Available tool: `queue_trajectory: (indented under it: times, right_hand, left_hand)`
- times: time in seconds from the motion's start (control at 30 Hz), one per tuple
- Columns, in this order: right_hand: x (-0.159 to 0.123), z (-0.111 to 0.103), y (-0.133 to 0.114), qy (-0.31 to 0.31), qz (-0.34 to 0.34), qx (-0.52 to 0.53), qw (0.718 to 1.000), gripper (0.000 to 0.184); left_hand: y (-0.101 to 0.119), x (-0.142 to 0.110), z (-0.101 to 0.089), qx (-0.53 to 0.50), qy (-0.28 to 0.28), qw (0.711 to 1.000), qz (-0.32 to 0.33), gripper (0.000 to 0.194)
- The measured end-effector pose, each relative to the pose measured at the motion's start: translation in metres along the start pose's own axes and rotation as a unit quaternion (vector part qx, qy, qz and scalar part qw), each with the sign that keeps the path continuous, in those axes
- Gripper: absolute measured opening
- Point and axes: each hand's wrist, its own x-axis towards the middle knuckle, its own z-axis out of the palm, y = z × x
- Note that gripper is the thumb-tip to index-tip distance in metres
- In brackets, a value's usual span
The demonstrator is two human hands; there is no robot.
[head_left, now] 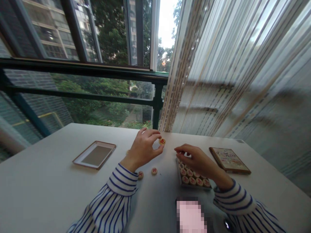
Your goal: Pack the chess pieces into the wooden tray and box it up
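- Held between the thumb and fingers of the left hand (143, 148) was one round piece (162, 141) with a red character, above the table (150, 200).
- Right hand (198, 161) was over the tray of pieces (194, 186); I cannot tell its grip.
- Two loose pieces (154, 171) lay near the left wrist.
- Farther out, the flat case (94, 155) lay left, the decorated box (229, 160) right.

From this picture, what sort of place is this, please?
Probably a home's enclosed balcony or window corner: a railing runs along the glass, a long striped curtain hangs beside it, and an apartment building stands outside.
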Motion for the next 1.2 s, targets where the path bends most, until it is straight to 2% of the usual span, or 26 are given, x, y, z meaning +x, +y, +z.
queue_trajectory:
  times: [0.37,0.5,0.67,0.87,1.2]
  right_hand:
    - [-0.009,-0.006,-0.005,0.029,0.027,0.046,0.998,0.023]
    - [-0.008,-0.004,-0.006,0.037,0.060,0.110,0.991,0.023]
    - [-0.008,-0.001,-0.008,0.018,0.065,0.253,0.965,0.022]
    - [-0.010,0.002,-0.007,0.002,0.085,0.375,0.923,0.022]
    - [-0.012,0.003,-0.005,0.019,0.105,0.363,0.926,0.024]
  left_hand:
    - [0.015,-0.001,0.008,-0.012,-0.039,0.998,0.037,0.022]
    - [0.020,-0.003,0.013,-0.019,-0.051,0.997,0.049,0.023]
    - [0.029,-0.004,0.017,-0.034,-0.065,0.995,0.067,0.021]
    - [0.036,-0.006,0.020,-0.043,-0.071,0.993,0.083,0.020]
    - [0.045,-0.006,0.021,-0.023,-0.068,0.992,0.102,0.017]
